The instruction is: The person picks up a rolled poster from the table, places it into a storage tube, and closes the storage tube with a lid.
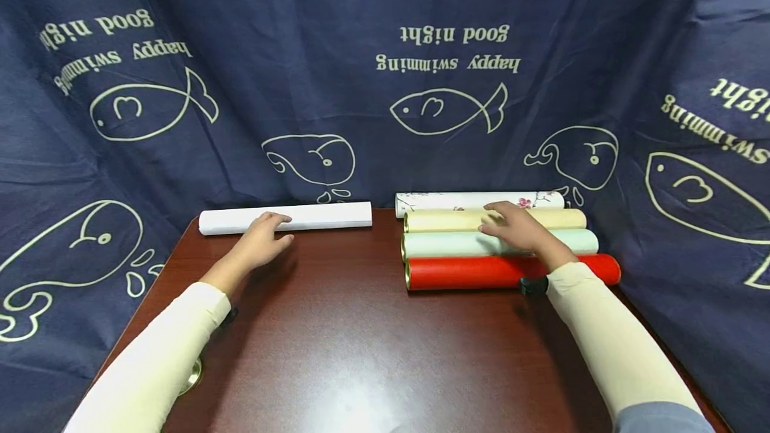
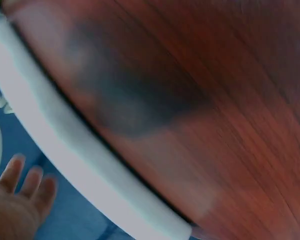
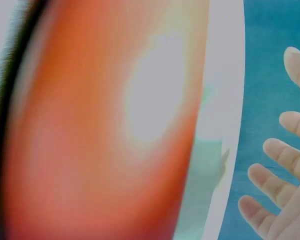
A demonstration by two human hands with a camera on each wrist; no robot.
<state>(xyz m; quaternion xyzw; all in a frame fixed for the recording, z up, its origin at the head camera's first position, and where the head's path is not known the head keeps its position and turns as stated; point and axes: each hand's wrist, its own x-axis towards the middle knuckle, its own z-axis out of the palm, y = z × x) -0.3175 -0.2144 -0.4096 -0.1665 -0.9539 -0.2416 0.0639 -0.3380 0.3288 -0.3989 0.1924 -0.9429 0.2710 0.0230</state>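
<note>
At the back left of the table lies a long white roll [image 1: 331, 216]. My left hand [image 1: 260, 240] hovers at its front side with thumb and fingers spread, and nothing is in it. In the left wrist view the loose fingers [image 2: 40, 195] show beyond the roll. Several tubes lie side by side at the back right: one white with a blossom print [image 1: 421, 201], one cream [image 1: 442, 220], one pale green [image 1: 442, 246] and one red [image 1: 463, 274]. My right hand [image 1: 514, 224] is over the cream and green tubes, fingers apart, holding nothing. The red tube fills much of the right wrist view.
A dark blue curtain [image 1: 337, 105] with fish and whale drawings hangs behind and beside the brown table [image 1: 361, 326]. Part of a round gold-coloured metal piece [image 1: 194, 377] peeks out beside my left forearm. A gap of tabletop separates the white roll from the tubes.
</note>
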